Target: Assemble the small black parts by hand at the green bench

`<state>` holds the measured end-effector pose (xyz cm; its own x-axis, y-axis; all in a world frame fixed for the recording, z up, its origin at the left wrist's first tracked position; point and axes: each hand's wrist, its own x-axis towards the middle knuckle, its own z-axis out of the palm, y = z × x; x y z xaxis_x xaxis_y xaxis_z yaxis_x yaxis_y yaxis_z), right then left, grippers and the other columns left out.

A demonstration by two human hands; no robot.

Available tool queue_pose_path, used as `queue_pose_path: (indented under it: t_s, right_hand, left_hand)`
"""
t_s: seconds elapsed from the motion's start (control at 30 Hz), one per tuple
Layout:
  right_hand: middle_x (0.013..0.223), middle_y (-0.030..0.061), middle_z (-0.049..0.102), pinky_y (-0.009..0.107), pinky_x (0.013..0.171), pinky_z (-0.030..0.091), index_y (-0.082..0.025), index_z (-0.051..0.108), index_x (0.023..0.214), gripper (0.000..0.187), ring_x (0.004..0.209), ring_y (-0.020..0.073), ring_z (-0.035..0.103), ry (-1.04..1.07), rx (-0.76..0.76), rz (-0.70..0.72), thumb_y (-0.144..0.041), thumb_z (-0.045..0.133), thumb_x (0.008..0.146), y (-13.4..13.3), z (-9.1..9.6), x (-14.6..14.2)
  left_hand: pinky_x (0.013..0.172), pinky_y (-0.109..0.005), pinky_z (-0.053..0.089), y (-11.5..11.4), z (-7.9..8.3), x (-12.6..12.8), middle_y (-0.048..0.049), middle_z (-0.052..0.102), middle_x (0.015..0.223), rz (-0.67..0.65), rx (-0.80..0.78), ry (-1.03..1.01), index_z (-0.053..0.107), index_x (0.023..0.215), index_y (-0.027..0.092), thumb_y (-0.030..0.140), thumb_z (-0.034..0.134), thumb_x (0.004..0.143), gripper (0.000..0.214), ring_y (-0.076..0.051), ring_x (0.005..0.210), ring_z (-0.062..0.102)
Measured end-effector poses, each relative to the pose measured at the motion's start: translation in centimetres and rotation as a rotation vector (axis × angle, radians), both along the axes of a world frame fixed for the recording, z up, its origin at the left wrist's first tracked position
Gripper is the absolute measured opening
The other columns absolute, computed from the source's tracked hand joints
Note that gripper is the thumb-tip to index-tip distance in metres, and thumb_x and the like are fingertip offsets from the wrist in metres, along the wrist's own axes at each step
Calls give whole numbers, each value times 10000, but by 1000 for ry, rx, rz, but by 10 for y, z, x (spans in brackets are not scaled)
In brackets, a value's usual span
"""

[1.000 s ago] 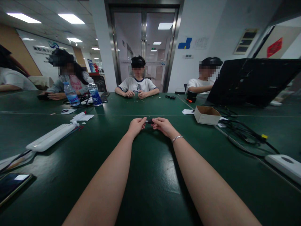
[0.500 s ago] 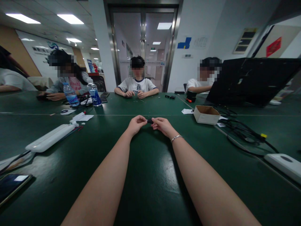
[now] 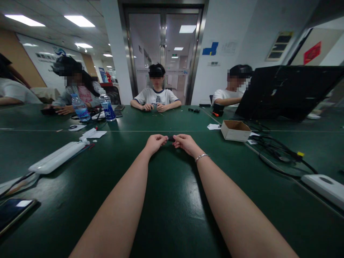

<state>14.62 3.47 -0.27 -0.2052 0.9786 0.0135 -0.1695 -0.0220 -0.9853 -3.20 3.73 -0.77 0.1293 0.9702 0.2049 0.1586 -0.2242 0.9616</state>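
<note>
Between my two hands is a small dark object, short and stubby, with a lighter metallic-looking bit at its left end; it is too small to name its kind. My left hand pinches the left end between thumb and fingers. The right end is gripped by my right hand, whose lower fingers curl underneath; a silver bracelet circles that wrist. Both hands are just above or on the green tabletop; whether they touch it I cannot tell. My fingers hide much of the object.
To the right are a small open box, black cables, a white power strip and a monitor. On the left lie a white device, a phone and two bottles. Several people sit around the table.
My left fingers have shifted slightly on the left end of the dark object, and a bit more of that end shows. My right hand stays almost still.
</note>
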Motion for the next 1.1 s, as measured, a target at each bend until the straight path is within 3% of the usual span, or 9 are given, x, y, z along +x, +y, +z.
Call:
queue_pose_path:
  t_s: [0.23, 0.4, 0.57, 0.7, 0.87, 1.1]
  right_hand:
    - [581, 68, 644, 143, 458, 500, -85, 635, 745, 136, 470, 88, 574, -5, 7, 7, -136, 690, 858, -2, 1, 1]
    - [642, 63, 664, 154, 494, 527, -87, 655, 835, 48, 516, 96, 603, 22, 19, 40, -75, 699, 823, -1, -1, 2]
    - [774, 30, 679, 166, 527, 546, -129, 675, 954, 233, 558, 87, 616, 71, 63, 107, -6, 704, 758, 0, -2, 3]
    - [807, 24, 677, 169, 530, 545, -142, 678, 961, 267, 571, 86, 615, 88, 72, 105, -7, 720, 734, 0, -3, 3]
    - [670, 62, 668, 161, 476, 513, -98, 648, 849, 43, 485, 86, 577, 30, 13, 24, -110, 685, 832, 1, -2, 2]
    - [604, 68, 659, 160, 449, 497, -98, 626, 822, 117, 451, 91, 564, 23, 16, 28, -171, 715, 835, 1, -1, 2]
  left_hand:
    - [578, -256, 385, 0, -1, 1, -17, 579, 587, 10, -13, 77, 630, 665, 138, 554, 641, 713, 419, -126, 559, 499]
    - [566, -266, 365, 4, -8, 1, -15, 560, 560, 41, 19, 204, 607, 628, 152, 572, 473, 812, 478, -132, 522, 487]
    - [553, -279, 329, 1, -6, 0, -1, 508, 492, 119, 33, 329, 557, 544, 173, 611, 379, 842, 559, -138, 483, 459]
    - [557, -277, 339, 0, -6, 1, -7, 539, 529, 110, 65, 307, 574, 585, 172, 625, 385, 838, 552, -145, 508, 482]
    - [583, -266, 374, 4, -12, 3, -21, 600, 640, 60, 119, 249, 615, 699, 167, 574, 446, 835, 461, -154, 600, 532]
    - [580, -250, 398, 8, -16, 3, -20, 603, 683, 56, 143, 192, 623, 754, 167, 469, 530, 820, 323, -150, 644, 537]
